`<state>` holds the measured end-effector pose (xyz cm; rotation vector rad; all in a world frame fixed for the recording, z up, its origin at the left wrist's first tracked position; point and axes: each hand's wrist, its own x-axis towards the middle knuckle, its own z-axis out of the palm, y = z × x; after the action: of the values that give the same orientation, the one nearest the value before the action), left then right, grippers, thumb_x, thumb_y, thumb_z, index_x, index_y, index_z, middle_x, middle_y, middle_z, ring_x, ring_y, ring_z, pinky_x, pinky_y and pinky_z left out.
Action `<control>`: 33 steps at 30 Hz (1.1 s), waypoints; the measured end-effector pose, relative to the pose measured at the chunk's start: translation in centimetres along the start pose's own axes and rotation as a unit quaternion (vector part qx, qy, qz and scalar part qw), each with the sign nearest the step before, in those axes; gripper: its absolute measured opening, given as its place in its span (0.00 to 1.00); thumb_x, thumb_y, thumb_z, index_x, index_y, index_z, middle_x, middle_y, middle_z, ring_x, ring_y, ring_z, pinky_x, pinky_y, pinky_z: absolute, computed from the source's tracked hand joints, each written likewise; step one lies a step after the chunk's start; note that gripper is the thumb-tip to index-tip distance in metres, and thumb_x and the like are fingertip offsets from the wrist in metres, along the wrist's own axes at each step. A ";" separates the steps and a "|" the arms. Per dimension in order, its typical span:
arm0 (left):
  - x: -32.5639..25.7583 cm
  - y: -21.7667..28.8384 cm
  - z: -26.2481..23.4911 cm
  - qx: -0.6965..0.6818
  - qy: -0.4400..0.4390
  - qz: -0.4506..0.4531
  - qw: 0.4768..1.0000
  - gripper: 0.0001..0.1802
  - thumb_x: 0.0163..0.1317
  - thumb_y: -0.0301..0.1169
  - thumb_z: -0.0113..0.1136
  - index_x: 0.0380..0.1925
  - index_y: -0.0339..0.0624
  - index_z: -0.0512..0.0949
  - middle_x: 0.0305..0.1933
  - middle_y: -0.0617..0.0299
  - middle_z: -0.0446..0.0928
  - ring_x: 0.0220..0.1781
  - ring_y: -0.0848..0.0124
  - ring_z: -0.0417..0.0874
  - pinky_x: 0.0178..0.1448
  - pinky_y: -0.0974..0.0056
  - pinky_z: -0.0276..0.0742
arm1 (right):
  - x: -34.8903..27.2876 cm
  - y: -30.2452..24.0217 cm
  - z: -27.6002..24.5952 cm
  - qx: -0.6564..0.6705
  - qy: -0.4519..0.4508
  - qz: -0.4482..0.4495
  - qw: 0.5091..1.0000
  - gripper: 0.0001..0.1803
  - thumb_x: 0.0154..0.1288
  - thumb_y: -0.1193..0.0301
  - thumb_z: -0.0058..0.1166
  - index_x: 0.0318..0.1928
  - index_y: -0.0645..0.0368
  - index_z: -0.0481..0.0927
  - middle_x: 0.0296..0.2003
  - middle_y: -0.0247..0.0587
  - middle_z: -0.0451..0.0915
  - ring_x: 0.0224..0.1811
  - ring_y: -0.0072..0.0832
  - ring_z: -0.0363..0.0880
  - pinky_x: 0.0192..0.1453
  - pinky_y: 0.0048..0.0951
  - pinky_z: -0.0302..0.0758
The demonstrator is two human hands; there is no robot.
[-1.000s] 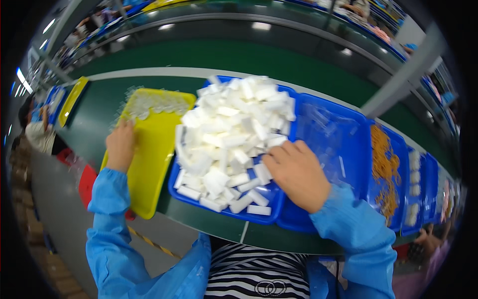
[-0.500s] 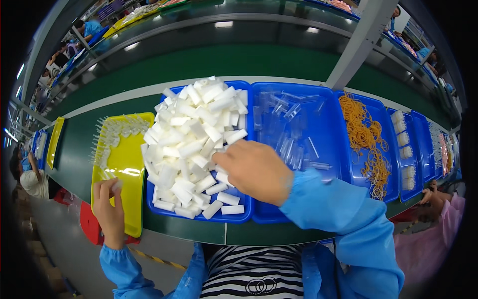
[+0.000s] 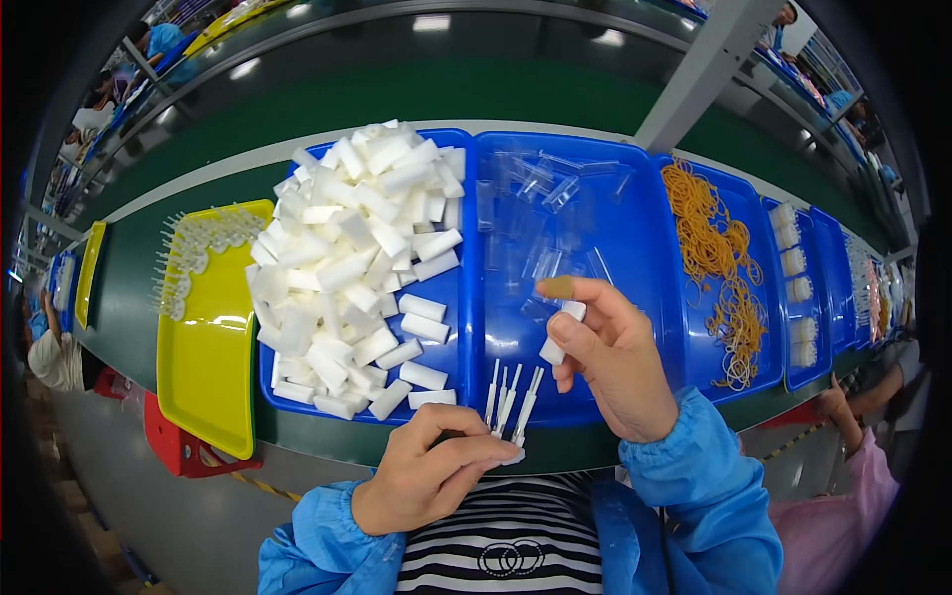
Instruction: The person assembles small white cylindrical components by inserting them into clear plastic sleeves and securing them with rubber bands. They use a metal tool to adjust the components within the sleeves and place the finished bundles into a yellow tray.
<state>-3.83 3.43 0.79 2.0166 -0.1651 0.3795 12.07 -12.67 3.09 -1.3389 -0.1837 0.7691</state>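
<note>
Over the front edge of the bench, my left hand [image 3: 431, 466] pinches a small white base with several thin whitish rods [image 3: 513, 402] standing up from it. To the right of it, a short white foam block [image 3: 560, 335] is gripped between the thumb and fingers of my right hand [image 3: 625, 372]. A brown finger cover [image 3: 555, 287] sits on that hand's index fingertip. The block is apart from the rods. A heap of similar white foam blocks [image 3: 342, 248] fills much of the blue tray [image 3: 464, 297] to the left.
A yellow tray [image 3: 206, 372] at left holds similar rodded pieces [image 3: 203, 238] along its far side. Behind my right hand, a blue tray [image 3: 630, 248] holds clear plastic tubes [image 3: 550, 188]. Farther right lie orange rubber bands [image 3: 709, 238] and trays of white parts. A grey post [image 3: 704, 74] rises behind.
My left hand has moved right from the yellow tray, now with the rodded piece. My right hand has left the foam heap with a block and come toward the left hand.
</note>
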 end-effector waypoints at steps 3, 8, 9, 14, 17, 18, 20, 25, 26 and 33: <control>0.7 0.3 0.2 0.005 -0.025 0.000 1.000 0.18 0.52 0.19 0.70 0.43 0.47 0.85 0.41 0.62 0.74 0.40 0.67 0.77 0.41 0.67 0.76 | -0.4 0.5 -0.8 -0.022 -0.007 0.008 1.000 0.17 0.69 0.69 0.60 0.55 0.63 0.80 0.31 0.34 0.79 0.26 0.16 0.77 0.27 0.18 0.74; 0.8 0.2 0.5 0.008 -0.027 -0.013 1.000 0.18 0.52 0.19 0.70 0.44 0.47 0.84 0.41 0.61 0.74 0.41 0.67 0.77 0.41 0.67 0.76 | -0.6 0.9 -0.8 -0.066 -0.057 0.028 0.996 0.16 0.70 0.67 0.59 0.54 0.60 0.83 0.31 0.34 0.79 0.25 0.15 0.76 0.27 0.17 0.73; 0.8 0.2 0.6 0.014 -0.020 -0.017 1.000 0.18 0.52 0.19 0.70 0.44 0.47 0.84 0.41 0.61 0.74 0.40 0.66 0.77 0.40 0.67 0.76 | -0.7 0.8 -0.6 -0.091 -0.056 0.012 0.994 0.16 0.70 0.68 0.59 0.55 0.61 0.82 0.31 0.34 0.78 0.25 0.15 0.76 0.27 0.17 0.73; 0.7 0.0 1.0 0.054 0.034 0.015 0.998 0.18 0.50 0.18 0.70 0.42 0.44 0.83 0.41 0.59 0.76 0.39 0.64 0.80 0.39 0.65 0.77 | -1.7 1.6 0.6 -0.191 -0.053 -0.117 0.973 0.19 0.70 0.72 0.57 0.60 0.62 0.79 0.31 0.34 0.77 0.25 0.16 0.74 0.28 0.19 0.73; 0.7 -0.8 1.0 0.077 0.092 0.051 0.991 0.18 0.47 0.16 0.71 0.39 0.42 0.81 0.41 0.57 0.79 0.38 0.61 0.82 0.39 0.62 0.79 | -1.9 2.1 1.0 -0.309 -0.039 -0.251 0.917 0.23 0.68 0.76 0.58 0.63 0.62 0.76 0.29 0.40 0.74 0.25 0.25 0.75 0.28 0.25 0.72; 0.5 -1.0 1.0 0.075 0.091 0.067 0.991 0.19 0.46 0.15 0.71 0.39 0.42 0.81 0.41 0.57 0.79 0.38 0.61 0.82 0.39 0.62 0.79 | -1.9 2.0 1.1 -0.393 -0.049 -0.317 0.862 0.24 0.67 0.77 0.58 0.63 0.62 0.75 0.29 0.42 0.73 0.25 0.28 0.75 0.28 0.27 0.72; 0.1 -1.5 1.0 0.071 0.089 0.100 0.988 0.21 0.44 0.15 0.71 0.40 0.42 0.81 0.41 0.57 0.79 0.38 0.60 0.82 0.39 0.62 0.80 | -2.6 2.0 2.3 -0.371 -0.061 -0.298 0.877 0.23 0.67 0.78 0.55 0.63 0.63 0.75 0.28 0.44 0.72 0.26 0.34 0.75 0.30 0.33 0.72; -2.0 -2.5 0.3 0.115 0.169 0.069 0.976 0.21 0.43 0.13 0.70 0.38 0.43 0.79 0.40 0.56 0.79 0.38 0.59 0.82 0.40 0.61 0.79 | -0.7 1.2 3.7 -0.372 -0.100 -0.288 0.877 0.17 0.71 0.76 0.51 0.58 0.65 0.77 0.31 0.47 0.76 0.29 0.36 0.77 0.34 0.33 0.73; -2.5 -2.7 -0.1 0.126 0.182 0.059 0.973 0.21 0.44 0.13 0.70 0.38 0.43 0.79 0.40 0.56 0.79 0.38 0.59 0.82 0.40 0.61 0.79 | 0.5 1.4 3.9 -0.368 -0.101 -0.305 0.873 0.17 0.71 0.76 0.51 0.58 0.65 0.77 0.31 0.47 0.77 0.29 0.37 0.77 0.35 0.33 0.74; -3.9 -3.4 -1.9 0.161 0.228 0.027 0.960 0.21 0.45 0.12 0.70 0.40 0.42 0.79 0.40 0.55 0.79 0.39 0.60 0.81 0.42 0.62 0.77 | 6.0 3.1 7.5 -0.674 -0.155 -0.421 0.587 0.16 0.51 0.74 0.58 0.44 0.59 0.80 0.29 0.36 0.76 0.34 0.33 0.77 0.39 0.31 0.74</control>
<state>-6.93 6.47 -2.64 2.1820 0.1393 0.9429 11.28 -3.04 0.38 -2.1511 -1.8657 -0.1704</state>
